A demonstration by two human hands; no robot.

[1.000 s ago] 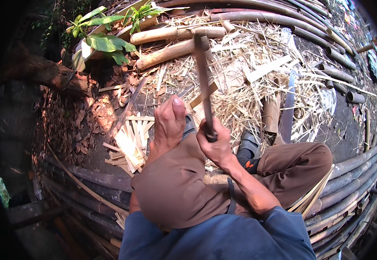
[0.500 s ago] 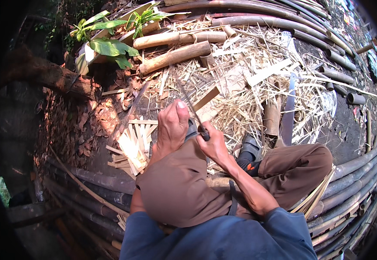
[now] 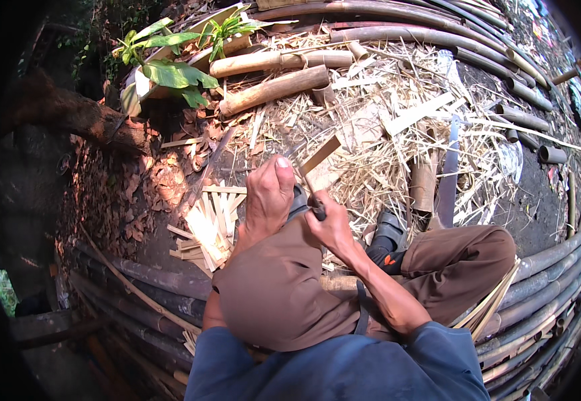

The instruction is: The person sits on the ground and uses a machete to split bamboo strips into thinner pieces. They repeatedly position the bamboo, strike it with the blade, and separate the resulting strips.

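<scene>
My right hand (image 3: 331,221) is closed around the dark handle of a knife (image 3: 318,208), just right of my raised knee. The thin blade points away from me and is too smeared to follow to its tip. Left of it, my left hand (image 3: 268,196) is closed, thumb uppermost. Whatever its fingers hold is hidden from above. A short, flat, brown-faced piece of bamboo (image 3: 320,155) shows just beyond the blade; I cannot tell whether the two touch. Pale split bamboo strips (image 3: 218,224) lie in a loose pile left of my left hand.
Shavings (image 3: 374,177) cover the ground ahead. A handsaw (image 3: 448,170) stands beside a bamboo section (image 3: 423,180) on the right. Cut bamboo lengths (image 3: 274,90) lie farther off near a leafy plant (image 3: 177,72). Long poles (image 3: 544,264) run along both sides of me.
The knife blade, seen longer and reaching farther away half a second ago, now looks shorter and blurred. Both hands stay in nearly the same place; the whole view has shifted slightly.
</scene>
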